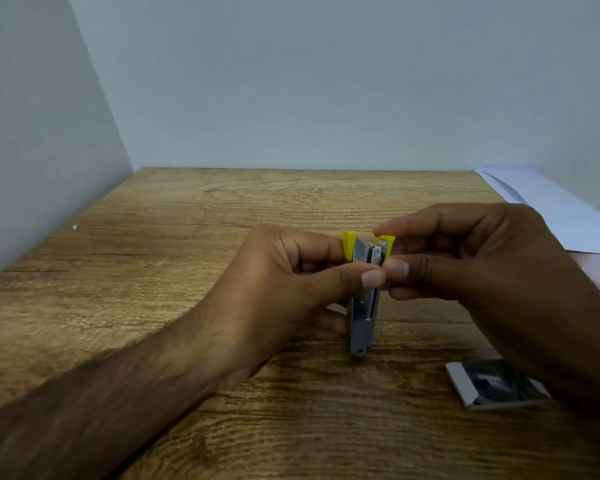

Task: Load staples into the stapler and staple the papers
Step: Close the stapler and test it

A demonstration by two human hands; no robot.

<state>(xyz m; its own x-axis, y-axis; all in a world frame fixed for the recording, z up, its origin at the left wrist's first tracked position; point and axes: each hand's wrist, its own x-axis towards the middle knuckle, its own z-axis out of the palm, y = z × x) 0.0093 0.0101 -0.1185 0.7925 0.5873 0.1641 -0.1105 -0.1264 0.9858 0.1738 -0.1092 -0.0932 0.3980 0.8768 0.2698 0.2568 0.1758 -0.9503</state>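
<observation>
A small metal stapler (362, 323) with yellow plastic tips stands on end above the wooden table (187, 254), its two arms spread apart at the top. My left hand (291, 275) grips its left side, thumb across the metal channel. My right hand (475, 258) pinches the right yellow tip and the channel from the other side. Whether a strip of staples is between my right fingers is hidden. White papers (551, 206) lie at the far right edge of the table.
A small open box of staples (492, 384) lies on the table near my right wrist, partly covered by it. Grey walls stand behind and to the left of the table.
</observation>
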